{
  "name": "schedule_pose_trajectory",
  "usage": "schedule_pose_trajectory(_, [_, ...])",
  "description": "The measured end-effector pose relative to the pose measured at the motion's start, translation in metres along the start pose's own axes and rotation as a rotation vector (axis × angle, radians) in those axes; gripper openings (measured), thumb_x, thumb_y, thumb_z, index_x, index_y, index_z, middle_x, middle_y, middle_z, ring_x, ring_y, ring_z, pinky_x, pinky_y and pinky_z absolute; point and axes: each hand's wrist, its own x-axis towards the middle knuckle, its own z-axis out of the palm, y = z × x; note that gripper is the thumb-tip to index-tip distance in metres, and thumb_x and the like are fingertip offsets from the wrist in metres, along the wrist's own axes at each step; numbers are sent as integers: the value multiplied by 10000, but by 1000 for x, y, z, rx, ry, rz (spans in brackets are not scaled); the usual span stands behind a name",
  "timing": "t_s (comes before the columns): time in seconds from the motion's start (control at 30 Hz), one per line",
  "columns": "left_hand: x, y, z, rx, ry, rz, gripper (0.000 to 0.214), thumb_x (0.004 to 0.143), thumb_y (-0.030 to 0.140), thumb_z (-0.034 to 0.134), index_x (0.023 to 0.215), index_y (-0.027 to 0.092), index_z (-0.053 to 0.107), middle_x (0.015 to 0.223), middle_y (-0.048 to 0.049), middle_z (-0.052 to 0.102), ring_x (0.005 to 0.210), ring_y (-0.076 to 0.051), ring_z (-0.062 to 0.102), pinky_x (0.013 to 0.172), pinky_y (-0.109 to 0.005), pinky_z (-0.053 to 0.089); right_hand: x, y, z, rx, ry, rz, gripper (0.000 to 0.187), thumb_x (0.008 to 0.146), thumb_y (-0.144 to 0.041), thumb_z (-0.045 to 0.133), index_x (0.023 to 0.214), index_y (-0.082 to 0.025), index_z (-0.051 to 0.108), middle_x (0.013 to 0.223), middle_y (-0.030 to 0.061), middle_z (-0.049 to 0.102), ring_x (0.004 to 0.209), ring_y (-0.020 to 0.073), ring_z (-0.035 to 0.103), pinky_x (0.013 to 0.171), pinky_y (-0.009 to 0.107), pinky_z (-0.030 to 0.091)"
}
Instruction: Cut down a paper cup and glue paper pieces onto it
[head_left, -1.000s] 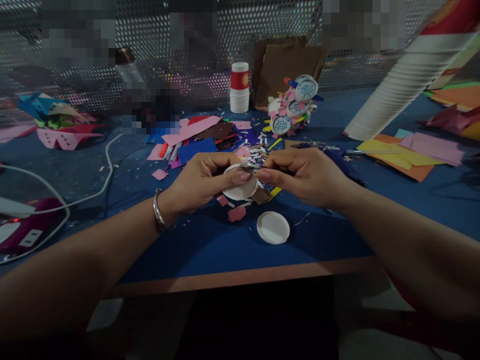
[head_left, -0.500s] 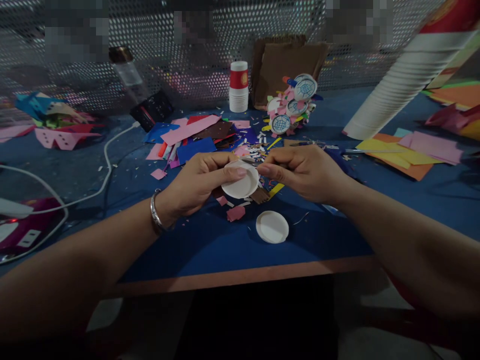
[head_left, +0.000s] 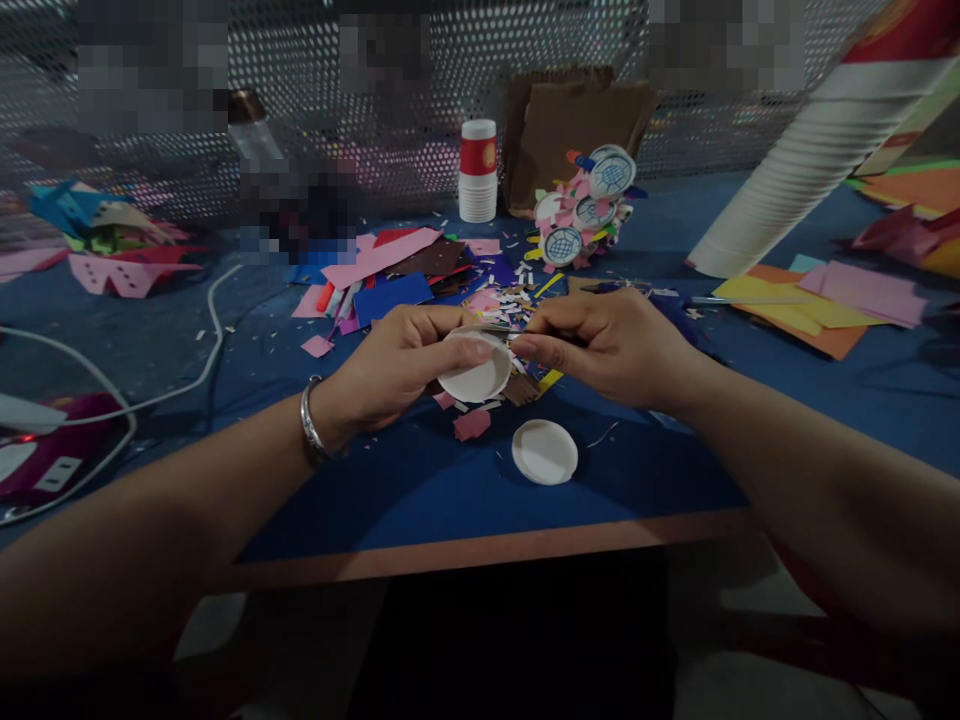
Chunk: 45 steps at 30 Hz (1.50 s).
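My left hand (head_left: 409, 365) is closed on a shallow white paper disc with a raised rim (head_left: 474, 378), which looks like a cut-off cup base. The thumb presses on its inside face. My right hand (head_left: 607, 345) is pinched at the disc's far right edge. A thin grey blade-like strip (head_left: 495, 328) shows along that edge between the hands; what it belongs to is hidden by the fingers. Nearer the table's front edge lies a second white paper disc (head_left: 544, 452), with nobody touching it. Paper scraps (head_left: 472, 425) are strewn under and behind my hands.
Coloured paper sheets (head_left: 394, 298) lie behind my left hand. Stacked paper cups (head_left: 478, 172) stand at the back beside cardboard (head_left: 581, 140) and a decorated cup-base model (head_left: 585, 210). A long leaning cup stack (head_left: 810, 160) is at right. A white cable (head_left: 217, 320) crosses the left side.
The disc in my left hand has tipped and shifted slightly left and down. The grey strip at its edge shows more plainly. My right hand has hardly moved.
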Motion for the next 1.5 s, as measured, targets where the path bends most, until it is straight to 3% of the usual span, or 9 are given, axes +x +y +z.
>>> schedule_pose_trajectory(0.37, [-3, 6, 6, -168, -58, -130, 214, 672, 239, 975, 678, 153, 779, 631, 0, 688, 534, -75, 574, 501, -180, 427, 1, 3, 2, 39, -5, -16, 701, 1000, -824, 595, 654, -220, 507, 604, -25, 468, 597, 126, 412, 591, 330, 312])
schedule_pose_trajectory(0.5, [-3, 5, 4, -166, -28, -153, 189, 683, 246, 961, 741, 147, 810, 663, -15, 708, 526, -79, 573, 483, -185, 434, 2, 4, 2, 87, 58, 35, 723, 960, -857, 618, 637, -224, 482, 606, -24, 431, 608, 130, 383, 582, 330, 290])
schedule_pose_trajectory(0.7, [0, 1, 3, -125, 19, -145, 213, 682, 284, 947, 767, 150, 805, 693, -24, 712, 530, -88, 559, 463, -197, 414, 2, 4, 7, 345, 139, 152, 673, 872, -874, 718, 750, -222, 602, 657, -36, 452, 595, 117, 355, 534, 317, 256])
schedule_pose_trajectory(0.9, [-2, 4, 7, -107, -105, -175, 196, 707, 237, 904, 663, 163, 729, 639, 8, 670, 529, -76, 543, 510, -194, 444, 4, 2, 15, 397, 82, 73, 591, 847, -755, 846, 838, -198, 649, 771, -13, 569, 700, 128, 485, 617, 288, 392])
schedule_pose_trajectory(1.03, [-3, 4, 7, -94, -174, -225, 185, 717, 252, 917, 702, 164, 755, 634, 3, 679, 517, -93, 574, 482, -200, 458, 4, 6, 17, 376, 26, 27, 476, 908, -628, 852, 874, -184, 685, 817, 1, 633, 700, 128, 513, 637, 297, 404])
schedule_pose_trajectory(1.2, [-2, 5, 7, -108, -142, -258, 195, 679, 239, 942, 733, 159, 772, 650, 1, 693, 535, -94, 587, 497, -193, 498, 2, 6, 16, 345, -18, 44, 337, 927, -459, 843, 858, -172, 680, 743, -17, 594, 647, 116, 470, 601, 300, 358])
schedule_pose_trajectory(1.33, [-3, 6, 5, -99, -128, -223, 240, 697, 279, 948, 680, 154, 745, 647, -9, 689, 542, -97, 582, 491, -195, 467, 1, 3, 11, 272, 104, 34, 188, 910, -302, 767, 811, -192, 649, 719, -21, 562, 640, 119, 438, 595, 314, 327])
schedule_pose_trajectory(1.5, [0, -1, 2, -95, 75, -71, 280, 730, 332, 969, 772, 158, 753, 731, 2, 698, 619, -86, 592, 554, -192, 458, 2, 8, 4, 161, 246, 142, 323, 931, -400, 792, 746, -220, 598, 682, -4, 503, 643, 143, 393, 602, 357, 308])
